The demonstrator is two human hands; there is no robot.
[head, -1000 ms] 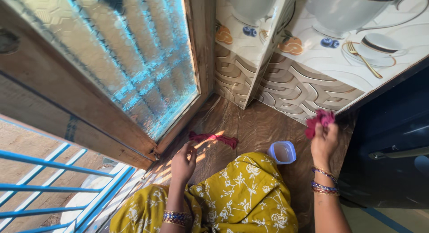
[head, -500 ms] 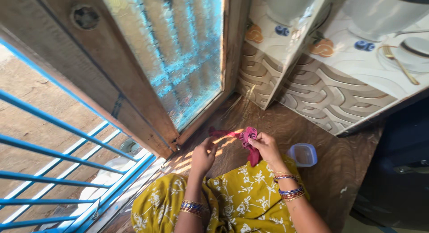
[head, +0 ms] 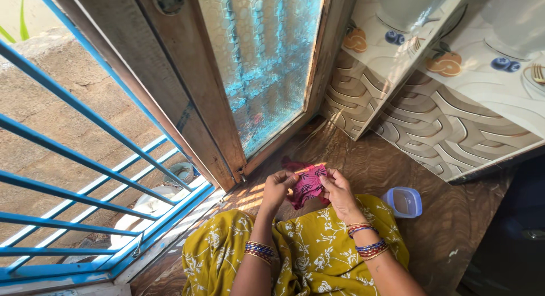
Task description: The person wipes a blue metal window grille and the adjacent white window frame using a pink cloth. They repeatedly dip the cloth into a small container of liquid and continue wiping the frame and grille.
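I sit on the floor in a yellow flowered garment [head: 306, 250]. Both hands hold one small red patterned cloth [head: 308, 184] above my lap. My left hand [head: 278, 188] grips its left edge and my right hand [head: 338, 191] grips its right edge, so the cloth is spread between them. A second red cloth [head: 290, 164] lies on the brown floor just behind the hands, mostly hidden by them. A small light-blue plastic tub [head: 403, 202] stands open on the floor to the right of my right wrist.
A wooden door with blue textured glass [head: 261, 63] stands open ahead. A blue metal grille [head: 85, 160] is on the left, with a brick wall outside. Patterned tile wall panels [head: 431, 114] rise at the back right. A dark cabinet [head: 511, 239] fills the right edge.
My right hand brought the red cloth from the wall side over to my lap. My left hand came up and took its other edge. The view swung left.
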